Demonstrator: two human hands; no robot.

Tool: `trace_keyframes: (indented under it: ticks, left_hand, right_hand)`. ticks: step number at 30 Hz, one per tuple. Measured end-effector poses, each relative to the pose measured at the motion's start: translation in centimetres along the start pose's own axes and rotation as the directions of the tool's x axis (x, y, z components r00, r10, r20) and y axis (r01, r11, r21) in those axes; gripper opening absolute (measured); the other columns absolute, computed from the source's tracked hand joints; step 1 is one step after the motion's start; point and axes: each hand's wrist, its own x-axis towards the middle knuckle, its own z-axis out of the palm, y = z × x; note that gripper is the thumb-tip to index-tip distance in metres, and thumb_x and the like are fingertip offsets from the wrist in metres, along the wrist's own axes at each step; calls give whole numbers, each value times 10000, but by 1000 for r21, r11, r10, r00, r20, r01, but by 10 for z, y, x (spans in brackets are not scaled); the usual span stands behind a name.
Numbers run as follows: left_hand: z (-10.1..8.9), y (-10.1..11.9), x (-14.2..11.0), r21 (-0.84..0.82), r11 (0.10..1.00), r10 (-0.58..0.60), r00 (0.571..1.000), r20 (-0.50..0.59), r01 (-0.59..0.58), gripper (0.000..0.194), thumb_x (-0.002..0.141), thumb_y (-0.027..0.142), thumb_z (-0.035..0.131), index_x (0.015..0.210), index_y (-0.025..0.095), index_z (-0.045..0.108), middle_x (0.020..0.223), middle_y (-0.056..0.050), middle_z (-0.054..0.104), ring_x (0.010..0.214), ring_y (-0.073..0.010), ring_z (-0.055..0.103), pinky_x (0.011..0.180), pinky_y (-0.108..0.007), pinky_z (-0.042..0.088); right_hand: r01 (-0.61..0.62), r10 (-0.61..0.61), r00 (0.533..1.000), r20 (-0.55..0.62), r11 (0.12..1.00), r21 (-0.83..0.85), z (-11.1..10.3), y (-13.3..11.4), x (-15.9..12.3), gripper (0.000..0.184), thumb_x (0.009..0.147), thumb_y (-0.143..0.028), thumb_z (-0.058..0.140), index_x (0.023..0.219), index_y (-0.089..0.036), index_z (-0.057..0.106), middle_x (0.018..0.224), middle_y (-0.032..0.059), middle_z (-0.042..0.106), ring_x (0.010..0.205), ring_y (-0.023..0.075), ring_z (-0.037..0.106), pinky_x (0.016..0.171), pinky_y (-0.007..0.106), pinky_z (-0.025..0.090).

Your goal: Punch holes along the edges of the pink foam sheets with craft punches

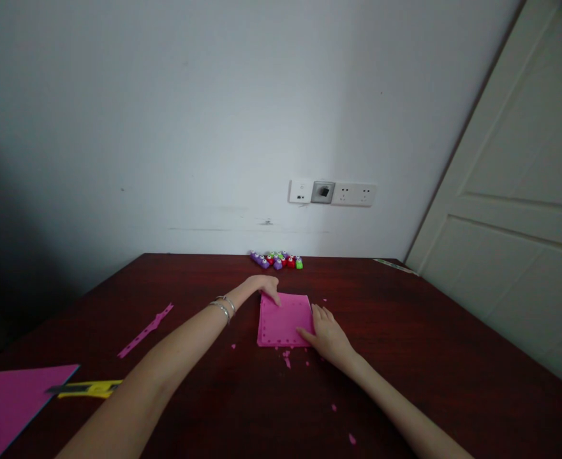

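A squarish stack of pink sheets [285, 319] lies on the dark red table, with small holes along its left and near edges. My left hand [266, 287] grips the stack's far left corner, thumb on top and the other fingers hidden behind it. At the right edge, my right hand [329, 335] holds the stack, its thumb over the near right part and its fingers along the side. Small pink scraps [287, 358] are scattered in front of the stack.
A yellow utility knife [92, 389] lies partly behind my left forearm, its tip over a larger pink sheet [17, 405]. A pink perforated strip [145, 331] lies at the left. Several colourful toy pieces [277, 260] sit against the wall, below sockets [354, 194].
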Motion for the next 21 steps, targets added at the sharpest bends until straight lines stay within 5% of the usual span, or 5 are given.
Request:
trace_keyframes:
  ticks: [7,14,16,18,21]
  left_hand:
    - [-5,3,-12,-131,991,-22,992,125,39,322,382,389,792,416,173,555,408,5,478,431,-140,456,476,-275,403]
    - [-10,12,-29,-231,972,73,994,87,-51,245,404,286,785,470,168,581,458,22,521,467,-131,455,506,-257,381]
    - [-16,18,-38,-250,961,127,992,24,-117,231,419,261,776,500,166,581,494,37,535,495,-120,459,522,-232,366]
    - [-24,25,-49,-257,949,176,983,-58,-185,213,449,244,761,534,162,584,526,46,538,529,-115,466,539,-215,353]
    - [-37,34,-67,-255,929,225,956,-191,-269,166,545,249,716,632,157,608,615,38,556,620,-123,492,590,-206,350]
  right_hand:
    - [3,-3,1000,-25,1000,13,2,1,0,740,809,-474,471,1297,73,366,1332,254,415,1263,356,330,1050,420,256]
    - [-13,33,996,-87,975,222,5,3,2,758,725,-421,589,1288,39,377,1321,257,422,1255,362,339,1052,443,245]
    - [15,64,987,-145,873,487,4,5,7,798,632,-348,678,1297,-31,374,1308,221,454,1227,341,390,1041,448,273]
    - [35,126,981,-146,629,777,0,6,14,819,565,-301,720,1285,-108,380,1249,173,526,1134,308,500,978,449,370]
    - [23,178,980,-84,321,947,-11,7,25,644,579,-338,718,1148,-130,497,1045,135,652,890,277,639,789,432,512]
